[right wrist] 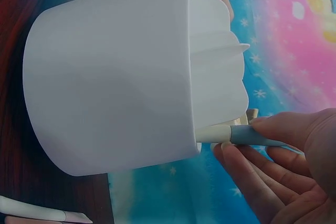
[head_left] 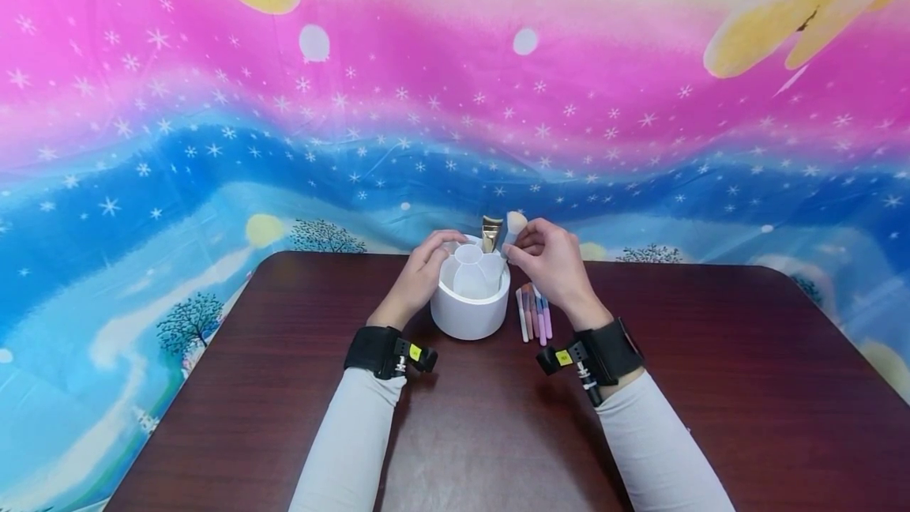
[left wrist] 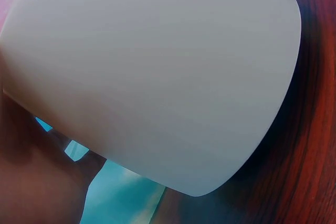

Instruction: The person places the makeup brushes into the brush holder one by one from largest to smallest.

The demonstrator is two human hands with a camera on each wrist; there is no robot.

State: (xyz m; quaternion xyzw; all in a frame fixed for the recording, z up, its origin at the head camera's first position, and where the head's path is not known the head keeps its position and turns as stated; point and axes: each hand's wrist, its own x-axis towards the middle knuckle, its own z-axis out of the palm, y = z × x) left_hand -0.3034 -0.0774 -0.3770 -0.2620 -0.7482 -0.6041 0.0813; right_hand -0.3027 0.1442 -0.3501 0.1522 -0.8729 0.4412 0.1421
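A white round brush holder (head_left: 469,318) with a scalloped, divided insert (head_left: 478,279) stands on the table. My left hand (head_left: 421,273) holds it at its left side, fingers bent over the rim. Between thumb and fingers, my right hand (head_left: 558,259) pinches a makeup brush (head_left: 516,222) with pale bristles and a blue-grey ferrule. In the right wrist view the cream handle of this brush (right wrist: 214,133) reaches inside the rim; its lower end is hidden by the holder wall. Beside it, a gold-coloured piece (head_left: 490,234) with a dark top sticks up from the holder.
Several makeup brushes (head_left: 533,316) with white and pink handles lie side by side on the dark wooden table (head_left: 469,433), right of the holder. A printed cloth (head_left: 455,125) hangs behind the table's back edge.
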